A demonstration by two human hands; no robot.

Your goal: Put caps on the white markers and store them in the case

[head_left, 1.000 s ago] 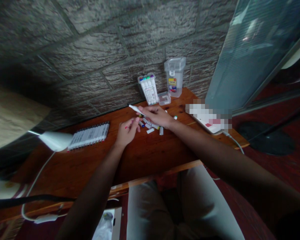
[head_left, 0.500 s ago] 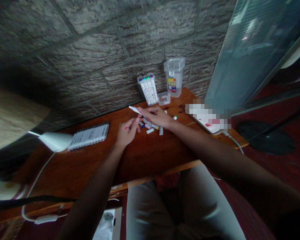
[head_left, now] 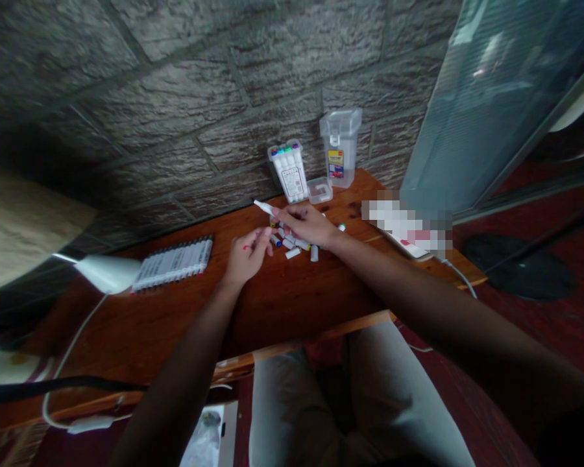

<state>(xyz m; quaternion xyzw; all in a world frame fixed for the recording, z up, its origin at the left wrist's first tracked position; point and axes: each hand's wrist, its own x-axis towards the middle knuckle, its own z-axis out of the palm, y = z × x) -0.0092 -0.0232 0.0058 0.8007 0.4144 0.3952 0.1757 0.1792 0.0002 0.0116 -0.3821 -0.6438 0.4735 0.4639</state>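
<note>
A white marker (head_left: pixel 263 207) is pinched in my right hand (head_left: pixel 305 225), its narrow end pointing up and to the left over the table. Close by on the left, my left hand (head_left: pixel 249 254) has its thumb and fingers drawn together. Whatever is in them, if anything, is too small to make out. A red mark shows on the back of this hand. Several loose marker caps (head_left: pixel 292 253) lie just below and behind my hands, mostly white with some coloured ends. My right hand partly hides that pile.
A clear case of white markers (head_left: pixel 292 175) leans by the stone wall, beside a small clear lid (head_left: pixel 320 190) and a tall clear container (head_left: pixel 340 149). On the left, a row of markers (head_left: pixel 172 264) lies by a white lamp (head_left: pixel 108 274). A blurred-out device with a cable rests at right.
My right hand and the marker have shifted slightly right, widening the gap to my left hand. The left hand has barely moved.
</note>
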